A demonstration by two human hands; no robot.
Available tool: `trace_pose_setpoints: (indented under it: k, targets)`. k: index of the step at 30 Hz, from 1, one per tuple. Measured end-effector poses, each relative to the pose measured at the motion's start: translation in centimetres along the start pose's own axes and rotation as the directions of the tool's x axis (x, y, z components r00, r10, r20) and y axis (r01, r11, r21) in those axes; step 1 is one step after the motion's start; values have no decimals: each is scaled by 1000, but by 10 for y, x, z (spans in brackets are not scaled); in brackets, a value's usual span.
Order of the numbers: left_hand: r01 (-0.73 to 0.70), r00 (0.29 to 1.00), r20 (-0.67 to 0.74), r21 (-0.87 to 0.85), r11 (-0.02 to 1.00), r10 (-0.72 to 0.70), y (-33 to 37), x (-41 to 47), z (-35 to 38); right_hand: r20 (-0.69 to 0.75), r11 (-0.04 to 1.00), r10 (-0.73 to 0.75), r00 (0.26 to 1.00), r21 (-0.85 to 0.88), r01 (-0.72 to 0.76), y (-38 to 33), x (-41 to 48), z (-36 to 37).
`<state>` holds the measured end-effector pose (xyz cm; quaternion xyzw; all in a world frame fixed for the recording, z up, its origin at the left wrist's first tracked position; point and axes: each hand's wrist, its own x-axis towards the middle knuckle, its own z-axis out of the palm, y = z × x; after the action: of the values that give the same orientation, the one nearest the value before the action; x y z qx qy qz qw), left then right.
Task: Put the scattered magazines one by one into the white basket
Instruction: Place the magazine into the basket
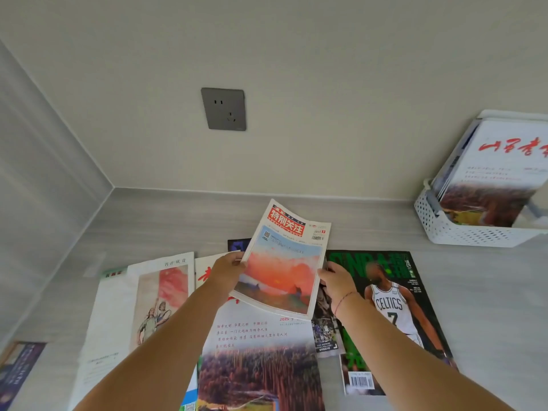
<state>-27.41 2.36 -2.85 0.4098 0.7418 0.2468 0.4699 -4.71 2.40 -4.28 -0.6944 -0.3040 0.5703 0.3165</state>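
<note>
Nearest, under both forearms: forest-cover magazine [258, 351] flat on the desk [178, 221]. An art-print magazine [160, 292] lies left of the left arm, and the NBA Celtics magazine [394, 315] lies under and right of the right arm. A dark magazine [17, 372] sits at the near left edge, well off from either hand.

Left hand [226, 269] pinches the left edge of the sunset-cover magazine [284, 262], fingers curled on it. Right hand [335, 280] grips the right edge, with its fingers mostly hidden behind the paper. The magazine sits between the two hands, cover up, held above the pile and apparently not touching it.

Orientation: the long axis runs away from the person and leans a little right at the far end. The red masthead is at the far end, pointing toward the wall, and the near short edge is over the forest cover.

Step, as a judgement: pick done, carry starting. The white basket [462, 232] is far and right of the right hand, well apart from it, and already has a red-title magazine [501, 167] leaning in it with more behind. The next move calls for swinging the magazine right and forward, probably tipping it on edge to slot it in front of those. The paper is floppy, so a two-hand hold helps.

Farthest: a grey wall socket [224, 109], above and beyond the left hand.
</note>
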Motion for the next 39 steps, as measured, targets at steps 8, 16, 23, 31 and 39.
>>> trace_pose_setpoints:
  k: [8,16,23,31,39]
  targets:
    - [-20,995,89,-226,974,41,21,-8,12,-40,993,-15,999,119,19,-9,5,-21]
    - [-103,988,83,-272,957,130,95,-16,63,-157,983,-165,974,60,176,-55,16,-92]
    - [-209,968,94,-220,953,233,158,-29,132,-308,950,-309,900,-46,310,-86,23,-184]
    - [-324,945,4,-149,934,328,228,-42,219,-336,918,-391,857,-70,391,-116,40,-301]
    - [-383,923,-101,-136,914,371,306,-39,300,-357,898,-426,831,-51,438,-156,74,-398]
